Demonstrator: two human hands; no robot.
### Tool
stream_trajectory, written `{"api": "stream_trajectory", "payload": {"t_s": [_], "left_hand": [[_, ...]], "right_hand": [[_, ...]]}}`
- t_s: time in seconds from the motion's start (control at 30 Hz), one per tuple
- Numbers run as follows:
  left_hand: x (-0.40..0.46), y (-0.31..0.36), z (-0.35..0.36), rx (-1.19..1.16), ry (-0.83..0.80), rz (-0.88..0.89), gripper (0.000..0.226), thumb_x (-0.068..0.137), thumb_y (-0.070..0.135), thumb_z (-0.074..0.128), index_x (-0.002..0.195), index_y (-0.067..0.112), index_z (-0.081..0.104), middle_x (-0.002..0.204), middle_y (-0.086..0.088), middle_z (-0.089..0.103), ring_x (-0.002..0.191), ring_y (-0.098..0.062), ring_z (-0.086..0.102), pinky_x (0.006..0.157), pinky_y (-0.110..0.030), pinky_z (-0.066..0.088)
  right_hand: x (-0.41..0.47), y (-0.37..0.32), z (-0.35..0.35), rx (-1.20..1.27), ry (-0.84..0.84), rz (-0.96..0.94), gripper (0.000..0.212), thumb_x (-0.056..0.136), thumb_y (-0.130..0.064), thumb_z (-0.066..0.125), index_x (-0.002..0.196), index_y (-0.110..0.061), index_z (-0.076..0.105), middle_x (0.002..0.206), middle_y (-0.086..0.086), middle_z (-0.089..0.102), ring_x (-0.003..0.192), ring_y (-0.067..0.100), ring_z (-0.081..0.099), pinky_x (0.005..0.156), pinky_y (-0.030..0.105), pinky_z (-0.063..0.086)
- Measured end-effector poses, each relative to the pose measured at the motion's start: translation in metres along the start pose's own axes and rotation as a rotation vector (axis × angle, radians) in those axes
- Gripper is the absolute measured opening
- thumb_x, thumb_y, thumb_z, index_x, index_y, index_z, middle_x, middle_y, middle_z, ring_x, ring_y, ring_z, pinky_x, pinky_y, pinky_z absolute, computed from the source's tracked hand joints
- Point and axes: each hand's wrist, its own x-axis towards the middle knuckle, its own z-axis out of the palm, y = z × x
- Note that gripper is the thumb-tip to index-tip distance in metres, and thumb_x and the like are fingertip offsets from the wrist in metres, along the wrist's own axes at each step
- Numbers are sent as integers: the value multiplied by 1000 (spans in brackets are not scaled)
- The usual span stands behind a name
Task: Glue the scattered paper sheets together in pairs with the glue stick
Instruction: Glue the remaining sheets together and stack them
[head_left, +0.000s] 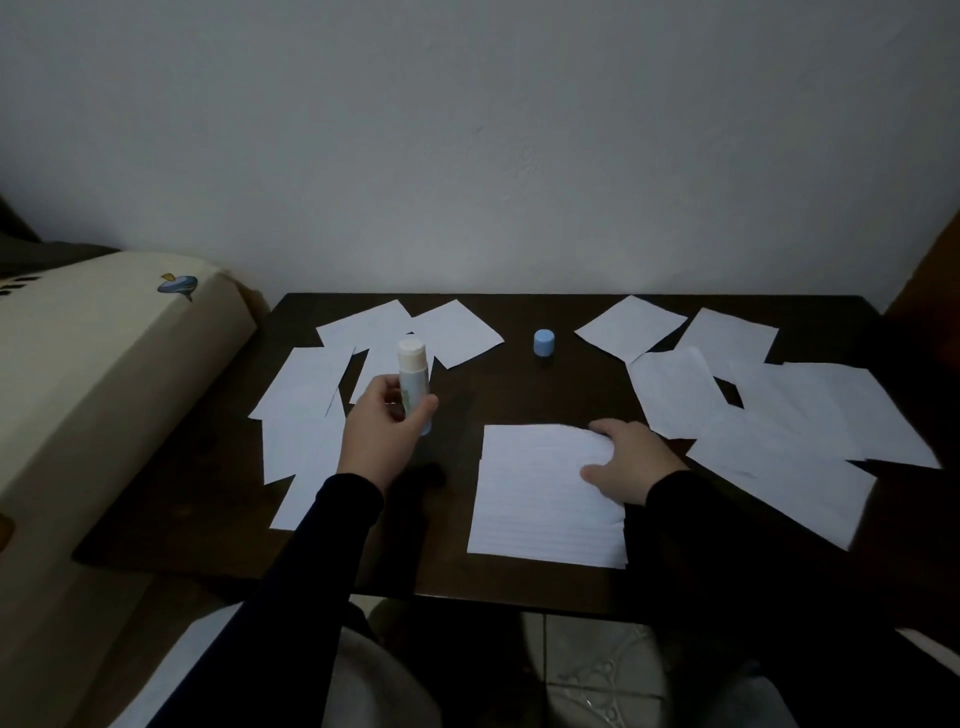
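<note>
glue stick (414, 383): white, uncapped tube standing upright above the dark table (519, 582), the left hand (378, 432) gripping it with curled fingers. one blue cap (544, 343) is sitting at the table's far middle. lined sheet (540, 499) is lying front centre, the right hand (631, 460) resting on its right edge, fingers spread flat. loose sheets are overlapping in a left group (306, 410) and a right group (769, 415); exact count unclear.
</note>
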Motion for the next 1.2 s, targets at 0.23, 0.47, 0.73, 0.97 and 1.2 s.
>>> {"api": "stream_trajectory", "payload": {"t_s": [0.23,0.47,0.73,0.97,1.2], "left_hand": [[1,-4,5,75,-44,27,45,88,35,66,126,18,48,124,-2,57,98,-11,51,83,-25,43],[1,-5,2,111,-74,42,46,88,35,65,127,18,48,125,-2,57,100,-11,50,88,-27,45],[2,-18,-20,135,-98,27,47,90,37,63,130,19,47,127,-1,56,97,-10,50,82,-23,43],[10,-32,-45,106,-10,-23,49,92,43,58,133,19,46,126,-2,54,83,-7,51,66,-17,43],[22,-58,-76,84,58,-55,50,92,45,57,133,19,46,122,-1,55,72,-3,51,68,-20,43]], "right_hand": [[-16,-11,14,-266,-55,-317,81,76,-60,69,145,-38,33,150,-8,24,137,17,21,112,39,22],[-15,-9,23,-335,-79,-317,73,80,-60,65,143,-37,37,152,-8,25,139,17,20,116,42,17],[-17,-20,31,-344,19,-368,57,89,-61,50,140,-36,43,148,-9,33,136,13,25,114,39,21],[-12,-80,53,-185,26,-466,40,93,-47,54,130,-32,54,134,-10,45,127,9,36,107,31,33],[4,-139,77,-256,-63,-500,41,93,-44,55,132,-29,53,135,-4,47,126,15,40,106,35,36]]}}
